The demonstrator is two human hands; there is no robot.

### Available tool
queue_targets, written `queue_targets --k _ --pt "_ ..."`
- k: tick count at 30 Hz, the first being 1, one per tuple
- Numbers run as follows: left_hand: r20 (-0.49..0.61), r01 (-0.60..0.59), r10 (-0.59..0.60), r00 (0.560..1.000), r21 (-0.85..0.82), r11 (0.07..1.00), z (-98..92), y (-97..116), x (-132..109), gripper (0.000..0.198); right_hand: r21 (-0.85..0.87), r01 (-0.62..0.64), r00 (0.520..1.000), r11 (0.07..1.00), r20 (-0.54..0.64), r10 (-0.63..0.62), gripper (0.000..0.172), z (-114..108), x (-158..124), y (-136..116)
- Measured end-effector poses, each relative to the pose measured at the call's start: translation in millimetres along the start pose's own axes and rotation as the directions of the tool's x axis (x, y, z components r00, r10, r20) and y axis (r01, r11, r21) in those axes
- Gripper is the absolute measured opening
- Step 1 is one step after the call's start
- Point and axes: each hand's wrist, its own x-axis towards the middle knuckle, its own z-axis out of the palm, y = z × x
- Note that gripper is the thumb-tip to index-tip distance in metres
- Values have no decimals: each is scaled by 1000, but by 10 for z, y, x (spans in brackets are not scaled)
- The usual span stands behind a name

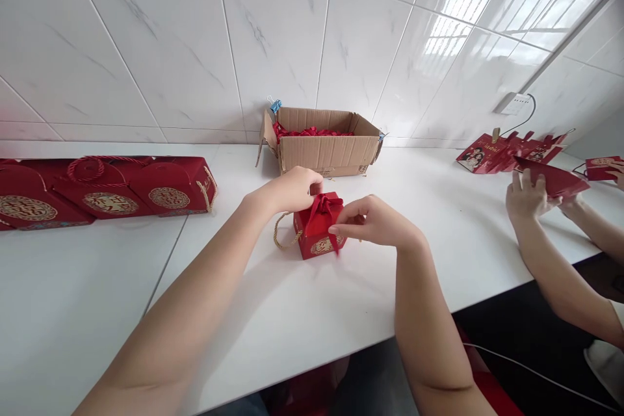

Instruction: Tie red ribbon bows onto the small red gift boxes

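In the head view a small red gift box (314, 237) with a gold round emblem stands upright on the white table. Gold twisted cord handles hang at its sides. A dark red ribbon (324, 205) is tied in a bow on its top. My left hand (295, 188) reaches over the box's back left corner, its curled fingers closed at the upper part of the ribbon; the fingertips are partly hidden. At the front right, my right hand (377, 222) pinches the ribbon between thumb and finger, and a loose tail hangs down the box's front.
Behind the box, against the tiled wall, stands an open cardboard carton (322, 155) holding red ribbons. A row of larger red gift boxes (112, 198) sits at left. At right, a co-worker's hands (526, 195) hold a red folded piece near red bags (487, 153).
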Motion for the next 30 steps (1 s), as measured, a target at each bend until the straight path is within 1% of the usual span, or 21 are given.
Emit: queue_targets --k 1,2,3,4,5,6,8,10,14,17,21,23,27,30 --pt "0 -2 2 1000 7 1000 0 2 2 10 11 12 1000 1000 -20 -12 33 2 9 6" --pt "1 -3 3 1000 16 1000 0 4 3 10 2 20 996 1000 -92 -19 35 4 26 26" --pt "3 -5 5 1000 24 1000 -2 7 4 10 -22 24 980 999 -196 -28 33 10 50 57" --pt "5 -9 9 1000 30 999 -4 9 3 10 -52 30 954 998 -296 -44 26 18 79 96" --pt "8 -15 15 1000 35 999 -9 10 1 11 -83 41 930 996 -362 -68 16 31 111 139" --pt "10 -20 20 1000 38 999 -15 12 -3 11 -110 61 922 992 -375 -98 14 46 144 180" --pt "9 -33 32 999 41 999 -34 17 -14 13 -139 116 935 984 -318 -155 28 83 201 241" --pt "1 -44 44 999 40 998 -58 24 -31 15 -156 164 939 974 -277 -203 28 115 237 261" --pt "-1 -67 67 998 12 998 -105 38 -69 17 -199 212 914 957 -306 -267 29 134 239 232" --pt "15 -88 88 996 -9 996 -126 36 -87 17 -185 224 916 957 -296 -272 35 122 213 222" --pt "29 -100 100 995 8 995 -144 27 -94 19 -166 228 932 959 -249 -265 44 119 193 220" --pt "37 -101 101 994 17 995 -152 31 -96 20 -170 228 933 959 -244 -265 48 127 193 214" --pt "48 -105 104 993 18 994 -163 54 -103 18 -167 223 930 960 -260 -261 48 142 201 204" --pt "61 -104 103 993 14 994 -161 64 -103 13 -133 229 940 964 -226 -255 48 137 198 195"
